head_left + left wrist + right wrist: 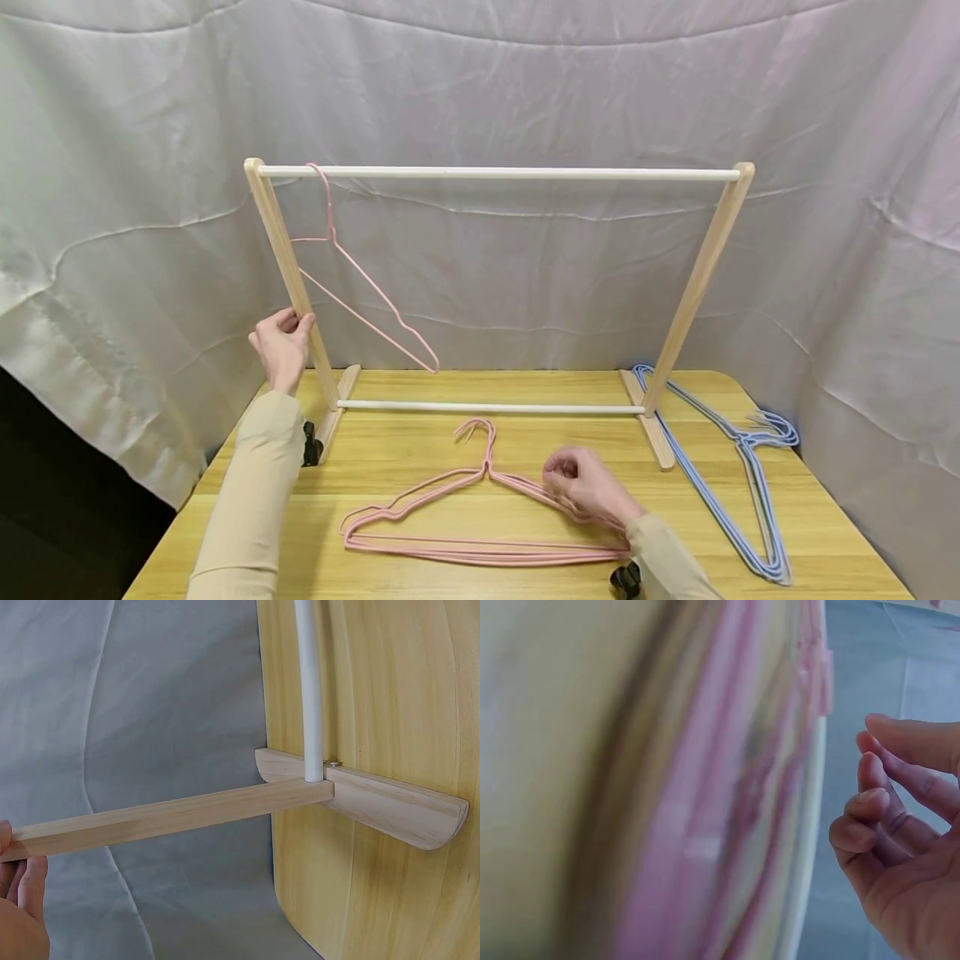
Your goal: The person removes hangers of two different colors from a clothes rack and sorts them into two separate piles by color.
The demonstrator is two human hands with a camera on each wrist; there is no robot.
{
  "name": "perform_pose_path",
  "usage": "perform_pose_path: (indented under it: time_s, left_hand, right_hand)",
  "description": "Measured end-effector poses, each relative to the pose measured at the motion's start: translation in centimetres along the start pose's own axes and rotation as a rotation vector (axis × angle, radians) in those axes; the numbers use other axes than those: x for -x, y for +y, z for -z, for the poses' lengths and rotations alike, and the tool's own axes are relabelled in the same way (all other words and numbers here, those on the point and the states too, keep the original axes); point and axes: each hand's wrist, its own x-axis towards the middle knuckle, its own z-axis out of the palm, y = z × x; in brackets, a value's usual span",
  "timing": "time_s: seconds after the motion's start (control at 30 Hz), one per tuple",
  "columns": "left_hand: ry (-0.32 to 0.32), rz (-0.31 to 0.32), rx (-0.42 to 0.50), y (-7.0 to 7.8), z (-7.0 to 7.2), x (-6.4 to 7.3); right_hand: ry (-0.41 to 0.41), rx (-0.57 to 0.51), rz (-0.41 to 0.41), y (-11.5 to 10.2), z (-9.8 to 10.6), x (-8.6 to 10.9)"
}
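Observation:
My left hand (283, 348) holds the left wooden post (279, 225) of a rack between thumb and fingers. In the left wrist view, its fingertips (34, 881) touch the post's edge. A pink hanger (375, 287) hangs by its hook from the white top rail (495, 173), near that post. On the table, several pink hangers (487, 557) lie stacked with their hooks toward the rack. Over the stack's right shoulder is my right hand (588, 483), its fingers loosely bent. Nothing shows between its thumb and fingers in the right wrist view, where the hangers are blurred.
Several blue hangers (761, 439) lie at the table's right side, partly behind the rack's right foot (656, 437). A white lower rail (487, 407) joins the posts just above the wooden table (420, 467). Grey curtains (525, 100) hang behind.

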Motion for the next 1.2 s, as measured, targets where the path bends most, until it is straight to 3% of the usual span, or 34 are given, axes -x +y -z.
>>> perform_pose_path:
  time_s: [0.13, 0.23, 0.37, 0.5, 0.63, 0.8, 0.97, 1.2]
  left_hand:
    - [0.000, 0.011, -0.001, 0.1, 0.0, 0.0]
    - [0.003, 0.015, -0.001, 0.0, 0.0, 0.0]
    - [0.000, 0.018, 0.003, 0.0, 0.0, 0.1]
    - [0.004, 0.010, -0.002, -0.1, 0.1, 0.0]
    - [0.007, 0.004, -0.014, -0.1, 0.1, 0.0]
    - [-0.003, 0.006, -0.034, -0.1, -0.1, 0.0]
    - [-0.006, 0.009, -0.029, -0.1, -0.1, 0.0]
    - [-0.011, -0.005, -0.029, 0.1, -0.1, 0.3]
  right_hand:
    - [0.044, 0.109, 0.121, -2.1, 1.4, -1.7]
    - [0.077, 0.162, 0.193, -5.2, 3.2, -3.8]
    - [0.138, 0.133, 0.227, -9.9, 5.4, -7.2]
    - [0.186, 0.052, 0.212, -14.2, 6.2, -10.9]
    - [0.172, -0.035, 0.176, -17.9, 5.3, -14.3]
    - [0.147, -0.099, 0.158, -20.8, 3.2, -17.2]
    - [0.144, -0.119, 0.129, -22.8, 1.2, -19.0]
    - [0.218, -0.139, 0.061, -24.7, -0.8, -20.1]
